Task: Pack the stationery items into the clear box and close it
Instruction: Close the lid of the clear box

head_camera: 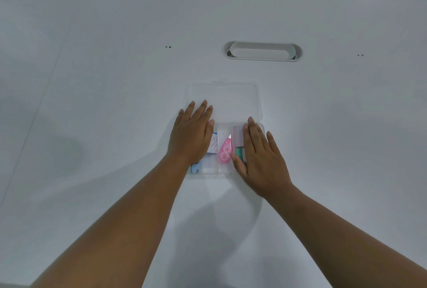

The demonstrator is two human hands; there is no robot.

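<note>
The clear box (223,149) lies open on the white desk (92,103), its lid (231,100) folded flat on the far side of it. Inside the box, near its middle, a pink correction-tape dispenser (224,152) lies with its long axis running front to back, pointed tip toward the lid. Left of that sits a white printed packet (213,145), and a pale blue item (195,168) shows at the box's near left corner. To the right of the dispenser are a lilac block (238,135) and a green one (239,152).

The left hand (191,135) lies flat over the box's left side, fingers spread open and reaching onto the lid. The right hand (258,158) lies flat and open over the box's right side, covering part of the blocks. Neither grip holds anything.

Beyond the lid, a slot-shaped recess (262,51) is set into the desk.
</note>
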